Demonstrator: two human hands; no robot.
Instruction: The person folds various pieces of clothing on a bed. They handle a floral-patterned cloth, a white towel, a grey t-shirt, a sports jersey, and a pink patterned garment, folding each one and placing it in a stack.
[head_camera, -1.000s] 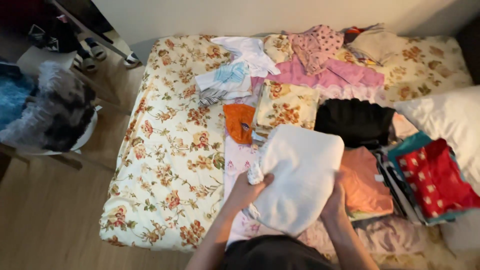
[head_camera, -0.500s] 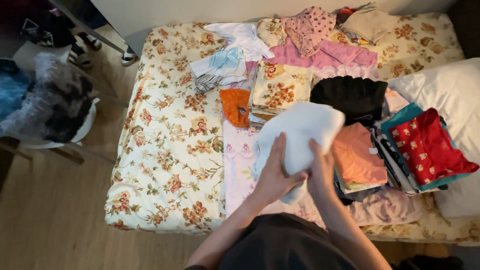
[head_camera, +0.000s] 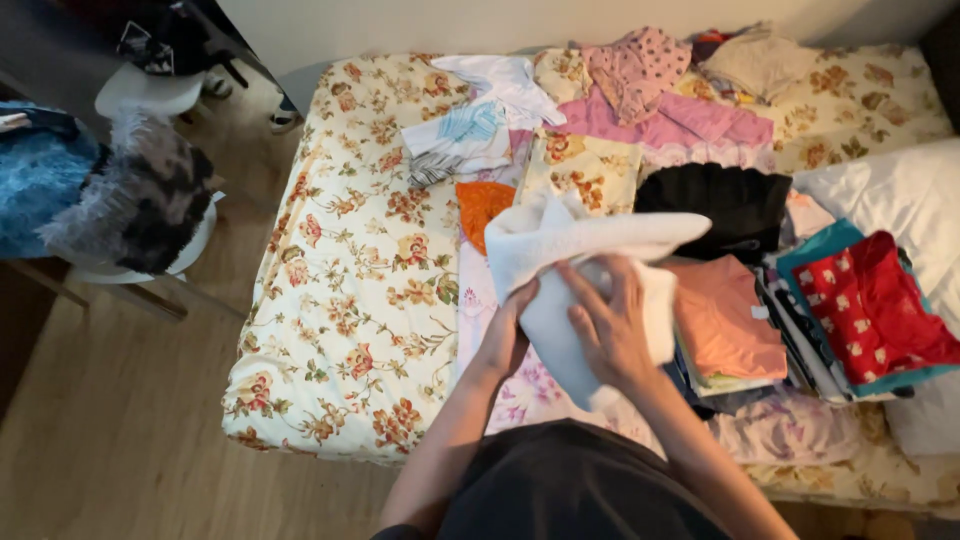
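A white garment (head_camera: 580, 240) is bunched up above the near side of the bed. My left hand (head_camera: 508, 325) grips its left edge from below, partly hidden behind the cloth. My right hand (head_camera: 612, 322) lies flat on its front, fingers spread and pressing the fabric. Under it lies a pale pink patterned cloth (head_camera: 530, 385). An orange garment (head_camera: 482, 205) sits just to the upper left, and a folded salmon-pink one (head_camera: 725, 325) lies to the right.
The bed (head_camera: 350, 290) has a floral cover. Several garments are piled at its far side, with a black one (head_camera: 730, 205), stacked folded clothes topped by a red one (head_camera: 880, 305) and a white pillow (head_camera: 900, 195) to the right. A furry heap (head_camera: 140, 205) rests on a stool at the left.
The white garment went from lying spread on the bed to being lifted and gathered into a bundle. Both hands moved up and closer together on it.
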